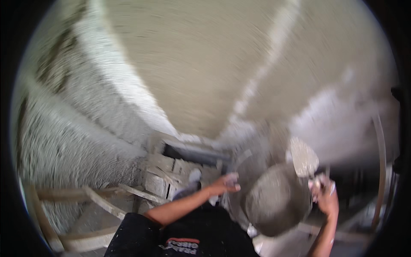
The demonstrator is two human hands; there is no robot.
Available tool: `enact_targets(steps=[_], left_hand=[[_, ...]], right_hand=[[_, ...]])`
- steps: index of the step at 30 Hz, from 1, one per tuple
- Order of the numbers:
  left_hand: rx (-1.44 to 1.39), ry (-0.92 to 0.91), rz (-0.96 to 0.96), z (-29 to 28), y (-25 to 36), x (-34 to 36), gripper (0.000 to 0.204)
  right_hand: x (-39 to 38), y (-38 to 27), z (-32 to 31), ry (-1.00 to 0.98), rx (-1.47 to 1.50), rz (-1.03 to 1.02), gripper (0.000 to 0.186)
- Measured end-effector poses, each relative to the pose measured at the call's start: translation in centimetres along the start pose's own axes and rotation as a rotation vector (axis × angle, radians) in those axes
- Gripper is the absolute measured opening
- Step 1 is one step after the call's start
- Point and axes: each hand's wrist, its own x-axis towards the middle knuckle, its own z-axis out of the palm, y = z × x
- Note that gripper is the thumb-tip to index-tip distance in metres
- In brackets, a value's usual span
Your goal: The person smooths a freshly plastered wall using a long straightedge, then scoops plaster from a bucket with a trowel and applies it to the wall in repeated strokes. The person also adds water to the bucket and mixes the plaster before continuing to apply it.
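Jutting forward from the right grip [324, 193] clasping it, a trowel [305, 159]; left grip [221, 186] loose-fingered, beside a bucket [236, 205]

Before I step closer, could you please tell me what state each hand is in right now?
Left hand: open, with nothing visibly held.
Right hand: closed, holding a trowel.

Smeared trowel [303, 157], round bucket [302, 200], grey mortar [269, 198] inside

trowel [305, 157]: grainy, mortar-coated | mortar [272, 199]: wet, smoothish | left wall [64, 145]: rough plaster | shirt [137, 237]: matt cloth | rail [105, 203]: wood
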Motion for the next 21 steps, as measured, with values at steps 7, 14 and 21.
enact_targets(steps=[7, 14, 21], left_hand=[[-0.082, -0.112, 0.032, 4.7, 2.1, -0.5, 0.093], [0.054, -0.107, 0.064, 6.7, 1.6, 0.4, 0.082], [0.067, -0.065, 0.066, 6.3, 1.0, 0.3, 0.084]], right_hand=[[-5.8, 11.6, 3.8, -0.003, -0.631, 0.030, 0.036], [1.4, 16.2, 17.0, 0.013, -0.729, 0.269, 0.032], [2.6, 15.9, 19.7, -0.159, -0.804, 0.208, 0.040]])
